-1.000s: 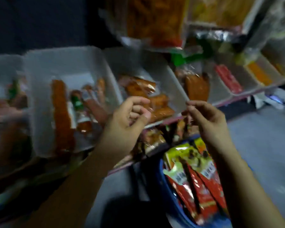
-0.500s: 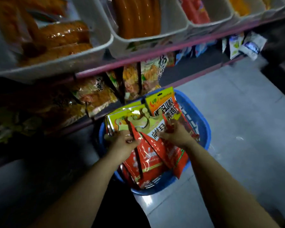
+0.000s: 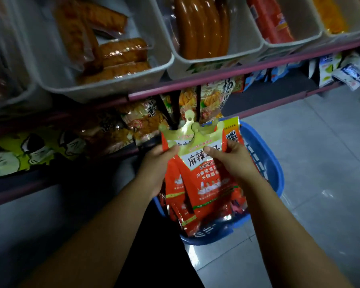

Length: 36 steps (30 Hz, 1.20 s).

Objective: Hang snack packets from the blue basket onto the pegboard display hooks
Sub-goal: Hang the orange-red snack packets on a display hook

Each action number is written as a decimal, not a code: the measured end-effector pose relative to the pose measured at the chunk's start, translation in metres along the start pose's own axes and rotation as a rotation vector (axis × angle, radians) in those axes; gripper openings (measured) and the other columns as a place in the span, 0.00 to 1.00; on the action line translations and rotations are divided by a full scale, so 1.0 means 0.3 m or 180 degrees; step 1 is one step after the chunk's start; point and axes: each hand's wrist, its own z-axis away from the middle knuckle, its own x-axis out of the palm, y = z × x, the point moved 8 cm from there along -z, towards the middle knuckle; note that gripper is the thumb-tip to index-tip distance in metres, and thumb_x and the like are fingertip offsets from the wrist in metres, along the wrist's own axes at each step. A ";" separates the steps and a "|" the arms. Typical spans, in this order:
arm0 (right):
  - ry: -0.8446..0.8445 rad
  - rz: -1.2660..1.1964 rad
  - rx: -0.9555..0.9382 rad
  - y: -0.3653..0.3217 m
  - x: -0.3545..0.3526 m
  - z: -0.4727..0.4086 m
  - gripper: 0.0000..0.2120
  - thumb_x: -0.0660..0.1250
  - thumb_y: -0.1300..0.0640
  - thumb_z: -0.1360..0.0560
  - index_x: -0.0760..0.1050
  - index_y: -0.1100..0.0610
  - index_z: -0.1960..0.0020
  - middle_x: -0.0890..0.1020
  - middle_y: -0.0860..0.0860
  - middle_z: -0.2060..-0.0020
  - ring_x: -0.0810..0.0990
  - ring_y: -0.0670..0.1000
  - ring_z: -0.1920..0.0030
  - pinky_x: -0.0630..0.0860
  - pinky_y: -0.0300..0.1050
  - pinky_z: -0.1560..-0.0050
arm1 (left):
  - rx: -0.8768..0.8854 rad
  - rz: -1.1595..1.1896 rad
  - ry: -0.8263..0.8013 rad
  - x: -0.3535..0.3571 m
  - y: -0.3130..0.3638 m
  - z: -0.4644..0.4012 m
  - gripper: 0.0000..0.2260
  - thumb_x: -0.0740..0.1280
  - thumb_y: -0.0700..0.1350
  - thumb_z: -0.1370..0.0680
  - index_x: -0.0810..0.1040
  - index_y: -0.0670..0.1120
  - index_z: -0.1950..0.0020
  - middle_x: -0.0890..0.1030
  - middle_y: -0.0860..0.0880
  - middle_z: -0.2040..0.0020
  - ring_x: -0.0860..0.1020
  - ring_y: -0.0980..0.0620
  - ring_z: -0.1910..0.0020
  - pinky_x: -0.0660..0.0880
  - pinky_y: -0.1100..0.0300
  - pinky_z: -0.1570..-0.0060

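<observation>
Your left hand (image 3: 157, 163) and right hand (image 3: 235, 161) each pinch the packets (image 3: 204, 179) by their top corners, above the basket (image 3: 264, 154).

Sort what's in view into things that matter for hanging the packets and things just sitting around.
Part of the job:
red snack packets, gripped by left hand and right hand
blue basket

Just lying about:
white bins of sausages
shelf rail
noodle packets
</observation>
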 end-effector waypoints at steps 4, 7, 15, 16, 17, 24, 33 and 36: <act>-0.0354 -0.0360 -0.0452 -0.278 0.114 0.059 0.14 0.78 0.49 0.38 0.82 0.53 0.56 0.87 0.52 0.59 0.86 0.52 0.60 0.79 0.39 0.64 | 0.1056 -0.0048 -0.0213 -0.067 0.294 0.111 0.07 0.64 0.43 0.22 0.82 0.49 0.50 0.85 0.47 0.53 0.84 0.50 0.54 0.79 0.61 0.59; -0.0656 -0.0526 -0.1091 -0.546 0.241 0.135 0.16 0.79 0.55 0.38 0.79 0.49 0.51 0.87 0.50 0.57 0.86 0.51 0.57 0.80 0.39 0.62 | 0.1743 -0.0107 0.0095 -0.181 0.530 0.235 0.09 0.64 0.42 0.23 0.84 0.52 0.55 0.86 0.52 0.58 0.83 0.56 0.62 0.77 0.65 0.65; -0.1258 -0.0649 -0.2315 -1.087 0.683 0.426 0.04 0.74 0.58 0.31 0.80 0.51 0.58 0.87 0.46 0.62 0.86 0.47 0.63 0.78 0.36 0.66 | 0.3041 0.0407 0.0718 -0.572 0.997 0.668 0.13 0.71 0.44 0.31 0.79 0.46 0.47 0.85 0.46 0.52 0.84 0.48 0.54 0.80 0.59 0.60; -0.1301 -0.0657 -0.2431 -1.137 0.734 0.464 0.04 0.74 0.58 0.30 0.80 0.52 0.58 0.86 0.46 0.63 0.86 0.47 0.63 0.78 0.36 0.66 | 0.3161 0.0434 0.0761 -0.623 1.043 0.724 0.14 0.70 0.44 0.31 0.78 0.45 0.46 0.85 0.46 0.52 0.84 0.48 0.54 0.80 0.59 0.60; -0.1381 -0.0672 -0.2517 -1.183 0.789 0.501 0.04 0.74 0.58 0.30 0.80 0.52 0.58 0.87 0.46 0.62 0.86 0.47 0.62 0.79 0.37 0.65 | 0.3313 0.0442 0.0828 -0.672 1.089 0.782 0.14 0.70 0.44 0.31 0.77 0.45 0.46 0.85 0.46 0.52 0.84 0.48 0.54 0.80 0.59 0.59; -0.1945 -0.0701 -0.2722 -1.439 1.113 0.704 0.11 0.74 0.51 0.33 0.79 0.55 0.54 0.87 0.53 0.61 0.86 0.55 0.61 0.83 0.52 0.60 | 0.4344 0.0060 0.1414 -0.936 1.413 1.146 0.12 0.71 0.42 0.33 0.74 0.47 0.51 0.84 0.54 0.65 0.82 0.59 0.65 0.77 0.67 0.65; -0.1978 -0.0823 -0.2979 -1.641 1.301 0.819 0.11 0.73 0.50 0.35 0.80 0.55 0.56 0.87 0.53 0.62 0.86 0.55 0.63 0.80 0.41 0.67 | 0.4538 -0.0023 0.1228 -1.110 1.666 1.257 0.16 0.73 0.37 0.31 0.74 0.48 0.48 0.82 0.54 0.67 0.82 0.57 0.66 0.77 0.65 0.66; -0.1922 -0.0869 -0.3121 -1.700 1.324 0.836 0.12 0.73 0.48 0.36 0.82 0.54 0.58 0.87 0.54 0.62 0.86 0.55 0.63 0.81 0.43 0.66 | 0.4540 -0.0273 0.1367 -1.132 1.719 1.276 0.18 0.77 0.45 0.38 0.77 0.49 0.51 0.82 0.52 0.66 0.83 0.53 0.64 0.77 0.63 0.66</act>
